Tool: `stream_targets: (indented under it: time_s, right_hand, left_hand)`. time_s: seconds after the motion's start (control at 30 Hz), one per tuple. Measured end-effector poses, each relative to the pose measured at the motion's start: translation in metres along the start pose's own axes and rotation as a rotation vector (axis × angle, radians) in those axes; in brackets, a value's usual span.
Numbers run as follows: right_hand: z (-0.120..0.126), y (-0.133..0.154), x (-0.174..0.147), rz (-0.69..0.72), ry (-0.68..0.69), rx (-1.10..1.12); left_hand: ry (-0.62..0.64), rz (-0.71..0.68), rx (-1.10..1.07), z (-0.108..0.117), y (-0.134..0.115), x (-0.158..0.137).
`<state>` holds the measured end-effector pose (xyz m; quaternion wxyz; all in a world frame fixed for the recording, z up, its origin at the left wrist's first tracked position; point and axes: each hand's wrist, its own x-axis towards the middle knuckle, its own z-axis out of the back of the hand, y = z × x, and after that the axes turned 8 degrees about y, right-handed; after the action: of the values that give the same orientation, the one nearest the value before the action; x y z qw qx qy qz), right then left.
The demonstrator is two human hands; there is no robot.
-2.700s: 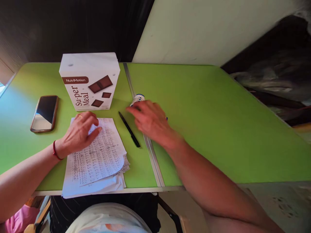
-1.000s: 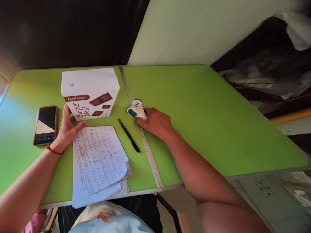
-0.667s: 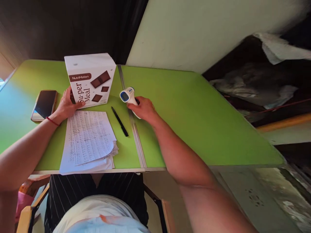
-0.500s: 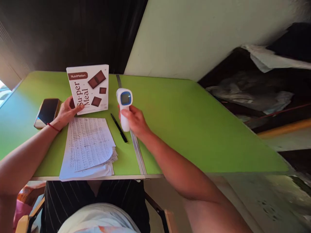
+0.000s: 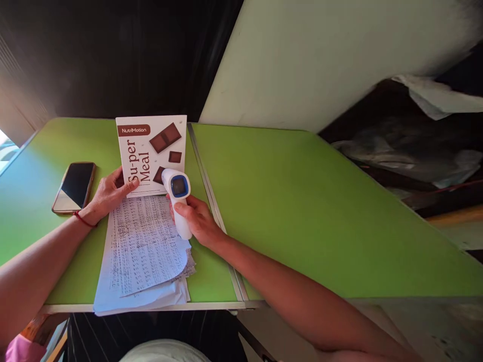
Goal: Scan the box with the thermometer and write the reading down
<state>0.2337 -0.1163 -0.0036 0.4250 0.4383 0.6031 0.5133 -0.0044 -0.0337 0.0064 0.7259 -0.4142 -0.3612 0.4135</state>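
My left hand (image 5: 112, 193) grips the lower left corner of a white box (image 5: 130, 161) printed with brown chocolate pieces and "Su-per Meal". The box stands upright, its front facing me. In my right hand (image 5: 198, 219) is a white infrared thermometer (image 5: 181, 221) with a blue-rimmed screen (image 5: 179, 186), held by its handle. The thermometer's head overlaps the box's lower right corner in view; whether they touch I cannot tell. Below the box lies a stack of handwritten papers (image 5: 145, 251), its right edge partly behind the thermometer's handle.
A smartphone (image 5: 77, 186) lies left of my left hand on the green table (image 5: 309, 216). A metal seam strip (image 5: 211, 186) crosses the tabletop. Behind stand a dark panel (image 5: 113, 55) and a pale wall (image 5: 294, 60); plastic-wrapped items (image 5: 407, 156) sit beyond the right edge.
My right hand has brought the thermometer left and nearer the box's lower right corner. The pen seen earlier is now hidden. The view has shifted, so the table sits lower.
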Motion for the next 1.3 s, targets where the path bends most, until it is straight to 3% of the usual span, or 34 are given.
stream_targets:
  time_s: [0.4,0.6,0.87,1.3]
  right_hand:
    - [-0.007,0.006,-0.007,0.063,0.103,-0.086]
    - [-0.009,0.003,-0.012,0.050,0.104,-0.107]
    - [-0.011,0.000,-0.014,0.029,0.067,-0.112]
    - [-0.009,-0.004,-0.014,-0.008,0.033,-0.199]
  left_hand:
    - [0.040,-0.088,0.044,0.004,0.000,-0.002]
    - [0.042,-0.085,0.059,0.005,-0.001,-0.004]
    - [0.087,-0.097,-0.076,0.001,-0.003,-0.005]
    - [0.101,-0.110,-0.060,0.001,0.004,-0.004]
